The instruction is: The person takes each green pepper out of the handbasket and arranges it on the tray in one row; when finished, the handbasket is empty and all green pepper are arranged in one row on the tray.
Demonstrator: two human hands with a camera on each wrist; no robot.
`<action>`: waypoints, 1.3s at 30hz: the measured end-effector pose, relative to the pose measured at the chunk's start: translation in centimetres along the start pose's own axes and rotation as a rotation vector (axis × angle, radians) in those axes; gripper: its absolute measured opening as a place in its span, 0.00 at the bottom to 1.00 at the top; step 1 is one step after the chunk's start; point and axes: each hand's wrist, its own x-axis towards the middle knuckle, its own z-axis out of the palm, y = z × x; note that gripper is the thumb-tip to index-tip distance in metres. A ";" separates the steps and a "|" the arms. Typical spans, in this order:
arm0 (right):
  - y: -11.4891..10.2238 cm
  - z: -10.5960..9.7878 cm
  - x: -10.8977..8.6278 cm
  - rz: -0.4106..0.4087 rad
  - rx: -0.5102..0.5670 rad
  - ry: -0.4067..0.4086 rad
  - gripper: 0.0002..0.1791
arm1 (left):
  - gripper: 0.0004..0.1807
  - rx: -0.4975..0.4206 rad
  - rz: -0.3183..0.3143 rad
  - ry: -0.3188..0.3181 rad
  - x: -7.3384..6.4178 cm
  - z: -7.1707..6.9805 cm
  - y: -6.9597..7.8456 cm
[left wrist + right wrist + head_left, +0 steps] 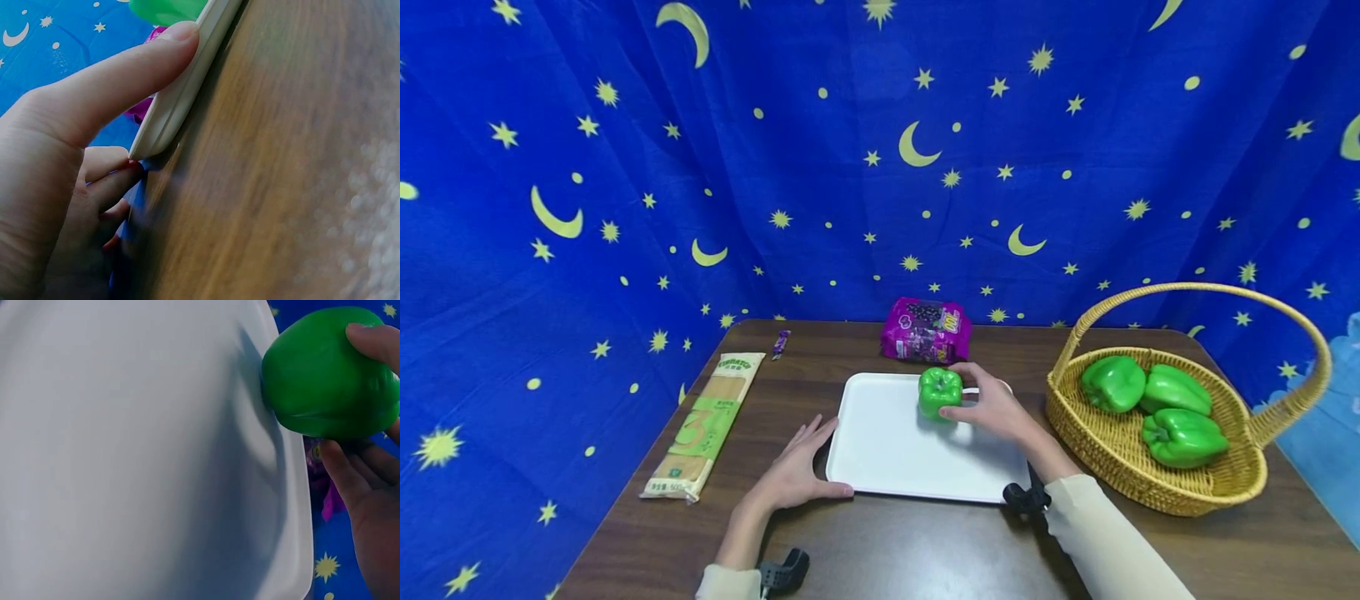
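Observation:
My right hand (996, 408) pinches a glossy green bell pepper (940, 393) between thumb and fingers, over the back part of a white rectangular tray (917, 450). In the right wrist view the pepper (328, 375) overlaps the tray's rim, and a shadow falls on the tray (125, 450). At the tray's near left corner my left hand (793, 471) is spread, fingers along the left edge and thumb at the front edge. From the left wrist, the straight thumb (144, 72) lies against the tray rim (178, 103).
A wicker basket (1138, 492) with a tall handle stands at right, holding several green bell peppers (1183, 437). Behind the tray sits a purple snack bag (925, 331). A noodle packet (707, 425) and a small purple wrapped candy (781, 343) lie at left. Starry blue cloth (850, 167) hangs behind.

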 end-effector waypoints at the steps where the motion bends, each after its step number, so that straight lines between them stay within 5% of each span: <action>1: -0.1 0.1 0.2 0.001 -0.007 0.002 0.46 | 0.68 0.001 0.004 0.001 0.0 0.0 0.0; 15: -1.0 1.9 2.6 -0.055 -0.026 0.016 0.44 | 0.68 -0.013 0.005 -0.003 -0.2 -0.2 0.4; 39: -2.8 5.9 6.0 0.018 -0.023 0.023 0.44 | 0.67 -0.026 0.048 -0.001 -0.2 -0.4 0.3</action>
